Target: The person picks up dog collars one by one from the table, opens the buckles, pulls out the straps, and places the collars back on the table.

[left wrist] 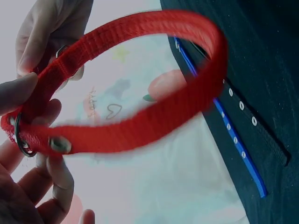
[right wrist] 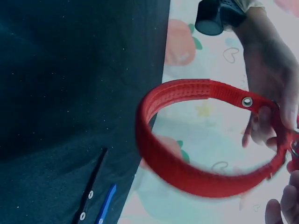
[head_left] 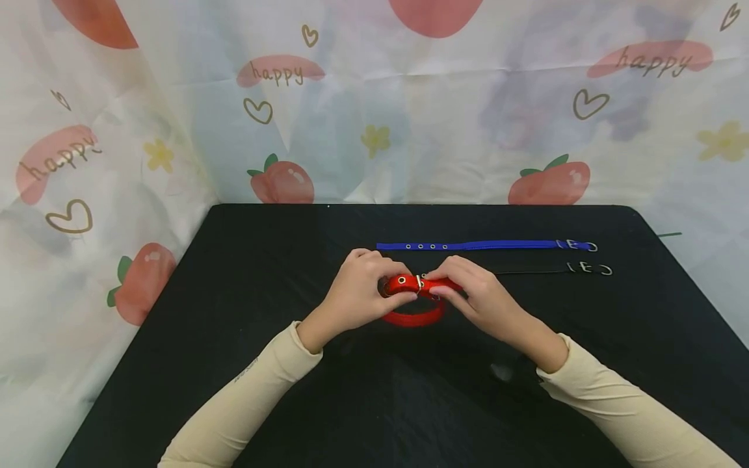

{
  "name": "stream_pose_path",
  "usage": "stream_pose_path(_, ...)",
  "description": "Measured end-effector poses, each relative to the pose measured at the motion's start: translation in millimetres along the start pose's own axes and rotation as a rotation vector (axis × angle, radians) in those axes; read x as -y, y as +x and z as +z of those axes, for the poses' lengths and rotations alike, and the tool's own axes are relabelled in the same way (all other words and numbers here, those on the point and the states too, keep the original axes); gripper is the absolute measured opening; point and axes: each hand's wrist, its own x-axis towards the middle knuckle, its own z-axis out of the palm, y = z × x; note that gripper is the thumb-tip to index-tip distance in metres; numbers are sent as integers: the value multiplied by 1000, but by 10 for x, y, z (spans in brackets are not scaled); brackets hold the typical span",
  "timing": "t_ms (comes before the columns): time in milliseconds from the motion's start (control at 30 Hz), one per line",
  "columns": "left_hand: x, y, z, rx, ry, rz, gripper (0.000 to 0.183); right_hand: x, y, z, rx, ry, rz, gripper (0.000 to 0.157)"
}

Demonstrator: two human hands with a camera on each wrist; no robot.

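A red pet collar is bent into a loop above the black table, its strap passing through a metal buckle. My left hand pinches the strap left of the buckle, beside a metal eyelet. On the other side, my right hand pinches the band close to the buckle between thumb and fingers. In the left wrist view the ribbed red collar makes a wide ring that blurs along its lower part. Another eyelet shows on the strap in the right wrist view.
Beyond the hands a blue collar lies straight across the black table. A black collar lies just nearer, partly behind the right hand. Patterned cloth hangs along the table's back and left sides.
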Motion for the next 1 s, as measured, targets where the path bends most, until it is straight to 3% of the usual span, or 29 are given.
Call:
stream_pose_path(333, -75, 6, 39, 25, 144, 61, 21, 46, 26, 89, 31, -87, -29, 42)
stream_pose_path(533, -112, -64, 60, 83, 262, 63, 22, 29, 25, 50, 82, -153, -85, 38)
stream_pose_path(633, -129, -83, 70, 84, 327, 101, 21, 3, 18, 14, 90, -168, -100, 40)
stream_pose_path(767, -129, -102, 104, -1, 413, 163, 20, -51, 7, -16, 101, -143, -78, 36)
stream_pose_path(900, -114, -125, 126, -119, 441, 172, 18, -112, -20, -27, 101, -30, -6, 29)
stream_pose_path(1000, -114, -122, 132, -165, 420, 161, 17, -143, -33, -23, 87, 50, 28, 32)
